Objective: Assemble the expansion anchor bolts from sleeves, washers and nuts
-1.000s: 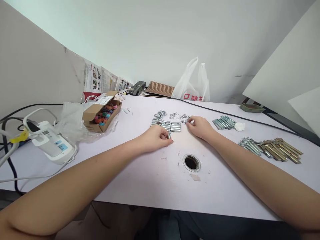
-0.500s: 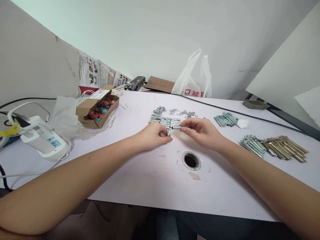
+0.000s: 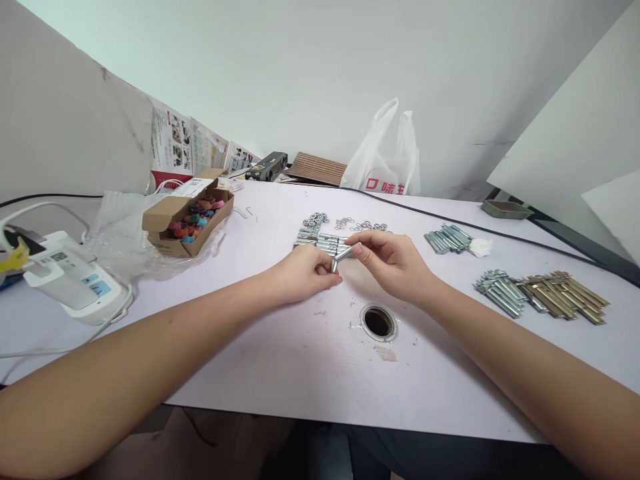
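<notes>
My left hand (image 3: pixel 306 272) is closed, its thumb and fingers pinching a short silver metal sleeve (image 3: pixel 334 266). Between the thumb and fingers of my right hand (image 3: pixel 393 265) is a silver metal tube (image 3: pixel 346 253), slanted so its lower end meets or overlaps the piece in my left hand; whether one enters the other I cannot tell. Just behind both hands lie rows of similar silver sleeves (image 3: pixel 314 237), partly hidden by my fingers. Beyond them are a heap of nuts (image 3: pixel 316 219), a few small rings (image 3: pixel 345 223) and a scatter of washers (image 3: pixel 373 227).
Silver cylinders (image 3: pixel 449 238), silver bolts (image 3: pixel 500 293) and brass-coloured bolts (image 3: pixel 565 295) lie to the right. A round hole (image 3: pixel 379 324) opens in the table near my right wrist. Leftward stand a cardboard box (image 3: pixel 187 223) and a white power strip (image 3: pixel 83 280). A black cable (image 3: pixel 425 212) crosses behind.
My right hand has shifted slightly left, and its tube has gone from nearly level to slanted, with its left end lower against the left hand's sleeve. The view has turned slightly.
</notes>
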`<state>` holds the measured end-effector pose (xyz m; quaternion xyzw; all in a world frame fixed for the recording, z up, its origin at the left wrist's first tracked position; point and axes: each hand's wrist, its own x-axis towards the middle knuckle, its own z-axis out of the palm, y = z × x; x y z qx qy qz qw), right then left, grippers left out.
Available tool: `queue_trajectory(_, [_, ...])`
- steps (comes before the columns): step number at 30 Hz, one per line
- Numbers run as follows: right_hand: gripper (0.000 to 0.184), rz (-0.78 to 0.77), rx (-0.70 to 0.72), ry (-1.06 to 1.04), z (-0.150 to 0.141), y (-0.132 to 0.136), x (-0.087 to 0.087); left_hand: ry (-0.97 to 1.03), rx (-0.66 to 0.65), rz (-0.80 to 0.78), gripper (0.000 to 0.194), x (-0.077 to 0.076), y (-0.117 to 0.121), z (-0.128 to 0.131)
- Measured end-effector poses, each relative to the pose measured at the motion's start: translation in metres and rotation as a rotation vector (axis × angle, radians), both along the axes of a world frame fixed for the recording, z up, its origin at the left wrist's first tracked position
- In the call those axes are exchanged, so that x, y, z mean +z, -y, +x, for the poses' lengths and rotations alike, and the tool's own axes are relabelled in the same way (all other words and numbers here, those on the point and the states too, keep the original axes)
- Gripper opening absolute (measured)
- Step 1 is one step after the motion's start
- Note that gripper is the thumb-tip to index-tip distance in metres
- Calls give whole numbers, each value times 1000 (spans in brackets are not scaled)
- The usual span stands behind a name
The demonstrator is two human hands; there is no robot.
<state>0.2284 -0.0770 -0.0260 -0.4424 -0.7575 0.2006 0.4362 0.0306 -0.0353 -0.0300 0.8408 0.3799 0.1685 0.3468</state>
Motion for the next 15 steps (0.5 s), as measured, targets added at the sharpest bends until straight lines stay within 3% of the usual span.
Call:
queue_trajectory(8, [25,276,47,220,-16,-5,2,24,-16,21,27,-5,-1,2])
queue_trajectory(15, [27,232,154,277,-10,-7,-6,-16,-56,55,27,-5,-4,2])
